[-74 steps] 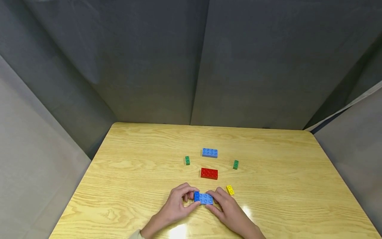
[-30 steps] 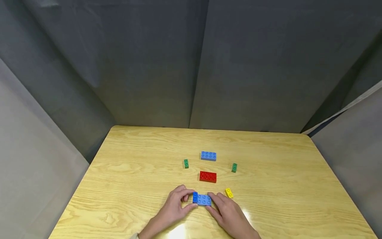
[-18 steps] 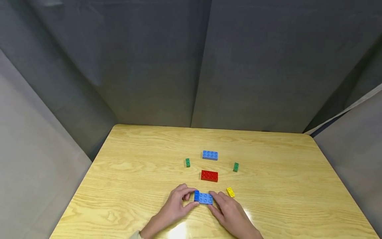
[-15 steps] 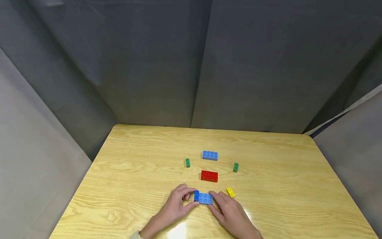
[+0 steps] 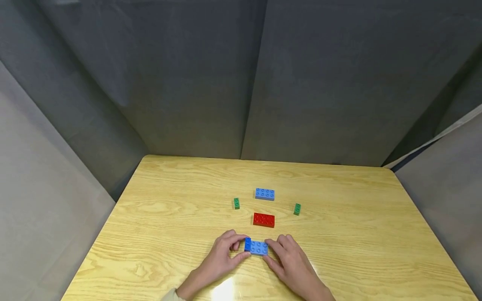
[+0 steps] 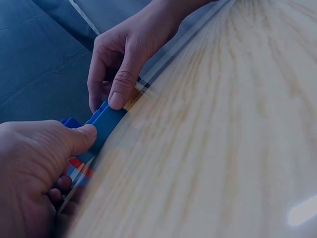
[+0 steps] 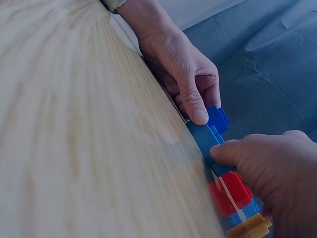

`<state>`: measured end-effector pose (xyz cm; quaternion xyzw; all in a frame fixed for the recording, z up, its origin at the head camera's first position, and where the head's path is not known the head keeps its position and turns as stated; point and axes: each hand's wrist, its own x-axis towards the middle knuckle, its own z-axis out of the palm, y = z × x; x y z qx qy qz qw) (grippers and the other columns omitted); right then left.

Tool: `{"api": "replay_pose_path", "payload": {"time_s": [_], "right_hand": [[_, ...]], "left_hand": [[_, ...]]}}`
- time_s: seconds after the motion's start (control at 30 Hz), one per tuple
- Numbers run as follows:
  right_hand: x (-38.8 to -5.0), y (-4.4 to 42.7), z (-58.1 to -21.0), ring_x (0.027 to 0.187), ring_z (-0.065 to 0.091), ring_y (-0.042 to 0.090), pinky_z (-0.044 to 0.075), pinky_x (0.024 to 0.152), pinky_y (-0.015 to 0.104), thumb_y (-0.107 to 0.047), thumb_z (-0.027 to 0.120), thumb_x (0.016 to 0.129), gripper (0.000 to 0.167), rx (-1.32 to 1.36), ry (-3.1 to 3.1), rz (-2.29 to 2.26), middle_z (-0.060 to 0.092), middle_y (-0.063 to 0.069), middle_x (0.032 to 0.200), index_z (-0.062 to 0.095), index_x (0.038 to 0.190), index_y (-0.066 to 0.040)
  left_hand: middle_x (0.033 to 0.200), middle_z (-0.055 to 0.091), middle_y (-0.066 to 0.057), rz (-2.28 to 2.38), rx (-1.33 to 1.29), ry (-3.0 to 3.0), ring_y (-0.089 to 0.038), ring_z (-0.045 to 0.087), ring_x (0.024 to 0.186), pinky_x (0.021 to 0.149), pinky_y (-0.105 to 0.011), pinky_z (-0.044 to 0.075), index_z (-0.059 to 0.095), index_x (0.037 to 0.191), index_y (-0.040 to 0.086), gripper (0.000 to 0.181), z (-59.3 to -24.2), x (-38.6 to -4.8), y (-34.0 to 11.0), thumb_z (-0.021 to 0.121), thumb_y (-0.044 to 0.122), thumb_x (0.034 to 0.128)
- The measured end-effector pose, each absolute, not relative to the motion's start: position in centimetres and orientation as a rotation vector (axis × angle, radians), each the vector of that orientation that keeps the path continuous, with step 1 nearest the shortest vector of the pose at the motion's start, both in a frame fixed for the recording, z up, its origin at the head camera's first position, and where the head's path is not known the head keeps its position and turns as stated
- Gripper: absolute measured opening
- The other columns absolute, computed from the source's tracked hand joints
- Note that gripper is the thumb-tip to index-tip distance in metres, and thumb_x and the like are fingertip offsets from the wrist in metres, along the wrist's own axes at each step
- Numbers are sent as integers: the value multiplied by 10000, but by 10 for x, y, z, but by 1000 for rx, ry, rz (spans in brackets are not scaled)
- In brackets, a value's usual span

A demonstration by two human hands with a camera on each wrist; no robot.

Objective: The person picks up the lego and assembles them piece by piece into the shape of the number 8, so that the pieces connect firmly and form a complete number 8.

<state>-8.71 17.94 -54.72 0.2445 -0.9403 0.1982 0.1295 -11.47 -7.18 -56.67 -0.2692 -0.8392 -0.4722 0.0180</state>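
In the head view a light blue brick (image 5: 259,248) lies near the table's front, with a darker blue brick (image 5: 247,244) across the top of its left end. My left hand (image 5: 221,257) pinches that left end between thumb and forefinger. The right end is pinched by my right hand (image 5: 295,267). Both thumbs show on the near side of the light blue brick (image 6: 107,122) in the left wrist view. The right wrist view shows the dark blue brick (image 7: 218,119) raised above the light blue one (image 7: 202,139). A yellow brick (image 7: 250,227) appears there, hidden in the head view.
Behind the hands lies a red brick (image 5: 264,220), and beyond it another light blue brick (image 5: 265,194). Two small green bricks stand apart, one at left (image 5: 236,203) and one at right (image 5: 297,209). Dark curtains (image 5: 196,83) hang behind the table.
My right hand's fingers have shifted slightly right and away from me and now cover the yellow brick in the head view. Both hands still pinch the joined blue bricks.
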Motion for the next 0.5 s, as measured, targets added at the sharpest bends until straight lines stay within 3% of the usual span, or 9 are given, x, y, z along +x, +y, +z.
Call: {"api": "replay_pose_path", "payload": {"time_s": [0.2,0.5], "right_hand": [[-88,183,-546,865,319,80,308,755,245,-375,835,904,367,662,-2779,597,427,-149,934,769,1205,-174],[-90,189,-550,889,315,64,304,776,253,-359,875,863,441,675,-2703,670,437,-131,963,752,1232,-152]], "left_hand": [[813,501,51,-1467,-837,-2609,-66,464,778,685,-181,442,728,1260,49,436,-566,-115,-72,855,228,884],[818,504,46,-1485,-833,-2618,-60,460,784,681,-171,417,727,1260,62,428,-566,-114,-72,851,231,887]]}}
